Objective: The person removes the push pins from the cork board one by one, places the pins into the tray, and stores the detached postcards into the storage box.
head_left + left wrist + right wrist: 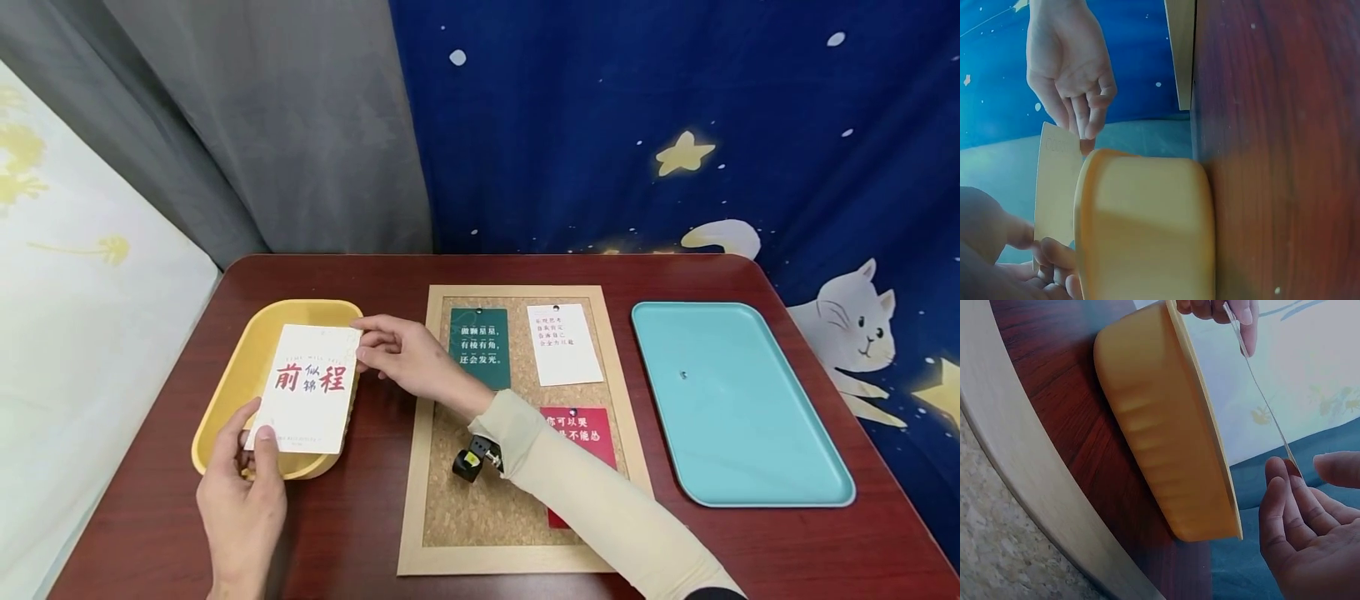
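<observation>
A white card (311, 387) with large red and blue characters is held over the yellow basket (225, 400) in the head view. My left hand (243, 487) pinches its lower left corner, thumb on the printed face and fingers behind. At the upper right edge, the fingertips of my right hand (405, 354) touch the card. From the right wrist, the card (1260, 387) appears edge-on, its end against my right fingers (1294, 512) while the thumb stands apart from it. The left wrist view shows the card's plain side (1057, 187) beside the basket rim.
A wood-framed cork board (480, 508) lies mid-table under my right forearm. Pinned to it are a green card (480, 346), a white card (566, 346) and a red card (592, 429). Toward the right lies a turquoise tray (742, 400). Curtains (637, 125) hang behind the table.
</observation>
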A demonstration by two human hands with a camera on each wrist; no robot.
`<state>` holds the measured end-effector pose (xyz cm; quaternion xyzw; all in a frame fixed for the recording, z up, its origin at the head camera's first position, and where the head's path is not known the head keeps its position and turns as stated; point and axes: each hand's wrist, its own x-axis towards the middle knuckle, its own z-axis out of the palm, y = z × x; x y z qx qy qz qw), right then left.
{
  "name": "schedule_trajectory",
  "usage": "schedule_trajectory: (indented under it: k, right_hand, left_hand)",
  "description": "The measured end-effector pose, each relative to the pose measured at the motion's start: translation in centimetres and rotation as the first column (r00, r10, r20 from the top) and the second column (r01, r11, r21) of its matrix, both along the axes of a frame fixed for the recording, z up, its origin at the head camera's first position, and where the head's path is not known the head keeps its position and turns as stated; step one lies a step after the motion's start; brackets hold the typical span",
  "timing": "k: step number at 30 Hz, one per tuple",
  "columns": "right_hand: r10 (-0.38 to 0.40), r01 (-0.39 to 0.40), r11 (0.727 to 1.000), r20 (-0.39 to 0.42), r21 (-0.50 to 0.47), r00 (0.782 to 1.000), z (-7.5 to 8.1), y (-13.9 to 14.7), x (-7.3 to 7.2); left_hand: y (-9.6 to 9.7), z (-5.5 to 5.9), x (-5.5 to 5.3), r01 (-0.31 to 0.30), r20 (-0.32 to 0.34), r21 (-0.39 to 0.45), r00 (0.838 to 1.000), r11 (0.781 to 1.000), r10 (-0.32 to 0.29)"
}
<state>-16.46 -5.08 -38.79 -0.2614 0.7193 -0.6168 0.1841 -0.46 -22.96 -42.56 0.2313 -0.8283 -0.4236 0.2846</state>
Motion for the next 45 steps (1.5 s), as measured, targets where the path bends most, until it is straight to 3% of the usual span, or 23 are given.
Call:
schedule_trajectory:
  k: [8, 14, 17, 25, 38, 45]
  right_hand:
    - [0.008, -0.006, 0.999, -0.044, 0.046, 0.999, 0.1, -0.6, -0.2]
    - [0.003, -0.001, 0.999, -0.053, 0.037, 0.999, 0.2, -0.9, -0.8]
    - [0.0, 0.002, 0.999, -0.059, 0.04, 0.998, 0.3, -1.0, -1.0]
    - [0.007, -0.005, 0.999, -0.06, 0.035, 0.998, 0.2, -1.5, -1.3]
    - [-0.004, 0.02, 0.989, -0.112, 0.144, 0.994, 0.1, -2.0, -1.9]
    - [0.012, 0.009, 0.988, -0.135, 0.152, 0.991, 0.2, -2.4, -1.9]
  left_hand:
    - [-0.8, 0.1, -0.2, 0.012, 0.05, 0.01, 0.999, 1.0, -0.012]
    - [-1.3, 1.0, -0.8, 0.068, 0.165, -0.013, 0.984, 0.998, -0.065]
    - [-1.4, 1.4, -1.1, 0.096, 0.192, -0.013, 0.977, 0.995, -0.091]
    - [-2.1, 1.8, -1.7, 0.115, 0.179, -0.061, 0.978, 0.991, -0.102]
    - [-2.5, 1.8, -2.4, 0.128, 0.17, -0.112, 0.98, 0.985, -0.107]
    - [-2.6, 1.6, -2.6, 0.132, 0.186, -0.141, 0.977, 0.981, -0.105]
